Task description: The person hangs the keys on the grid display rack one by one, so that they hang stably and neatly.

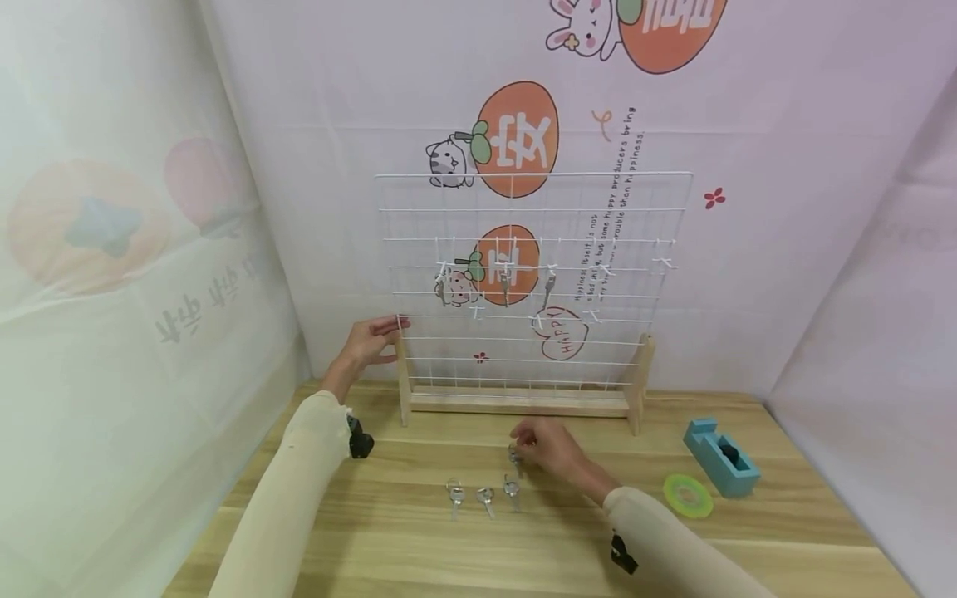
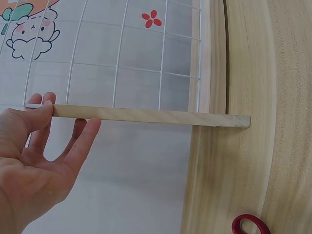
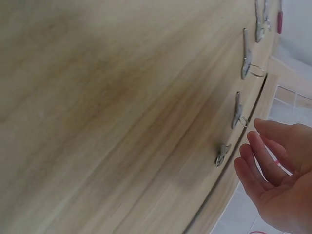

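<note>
My left hand [image 1: 371, 339] grips the top of the left wooden upright [image 2: 146, 116] of a standing white wire grid [image 1: 523, 339], thumb on one side and fingers on the other. On the table before the grid, my right hand [image 1: 552, 448] hovers low, fingers loosely bent, just beside a small silver key [image 1: 514, 455] with a ring. A gap shows between these fingers and the keys [image 3: 237, 110] in the right wrist view. Three more keys, among them one ringed key [image 1: 456, 496], lie in a row nearer me. Several silver keys [image 1: 550, 286] hang from white hooks on the grid.
At the right of the table stands a blue tape-dispenser-like block [image 1: 721, 461], with a yellow-green ring [image 1: 688, 496] lying beside it. A dark red loop [image 2: 249, 220] shows at the left wrist view's lower edge. Printed white cloth [image 1: 748, 274] hangs behind the grid.
</note>
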A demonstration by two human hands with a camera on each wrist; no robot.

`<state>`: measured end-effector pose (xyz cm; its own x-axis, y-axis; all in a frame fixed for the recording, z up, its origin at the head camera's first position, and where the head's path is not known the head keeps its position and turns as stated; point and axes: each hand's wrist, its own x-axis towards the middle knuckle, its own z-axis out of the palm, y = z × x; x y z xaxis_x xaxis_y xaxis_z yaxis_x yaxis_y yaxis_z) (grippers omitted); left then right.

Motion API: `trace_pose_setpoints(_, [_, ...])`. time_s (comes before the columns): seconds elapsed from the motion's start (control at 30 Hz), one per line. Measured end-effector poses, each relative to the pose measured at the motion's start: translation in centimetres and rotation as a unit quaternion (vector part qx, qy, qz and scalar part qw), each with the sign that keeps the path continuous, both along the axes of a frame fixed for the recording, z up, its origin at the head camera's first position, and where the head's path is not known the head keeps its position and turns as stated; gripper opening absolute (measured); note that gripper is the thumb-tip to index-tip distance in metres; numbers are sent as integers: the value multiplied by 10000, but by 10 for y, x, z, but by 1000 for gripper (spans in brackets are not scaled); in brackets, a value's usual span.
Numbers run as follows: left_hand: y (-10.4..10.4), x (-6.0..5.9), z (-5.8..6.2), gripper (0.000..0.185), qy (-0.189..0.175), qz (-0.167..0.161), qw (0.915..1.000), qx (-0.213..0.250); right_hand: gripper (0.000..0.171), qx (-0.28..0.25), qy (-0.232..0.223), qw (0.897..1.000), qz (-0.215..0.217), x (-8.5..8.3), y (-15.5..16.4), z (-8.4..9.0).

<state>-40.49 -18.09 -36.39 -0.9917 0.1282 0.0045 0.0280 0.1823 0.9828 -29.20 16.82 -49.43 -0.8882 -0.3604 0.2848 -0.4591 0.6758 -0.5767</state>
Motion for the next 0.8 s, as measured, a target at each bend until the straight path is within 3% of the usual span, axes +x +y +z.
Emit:
trace_pose_setpoints(0.37, [0,1,2,41,-54,-35,10000,31,13,747,103,9971,-107,-10,-6,-11])
trace_pose_setpoints(0.8, [0,0,0,38,7,87,9999,-95,13,628,276,9976,127,-8,-3,-1])
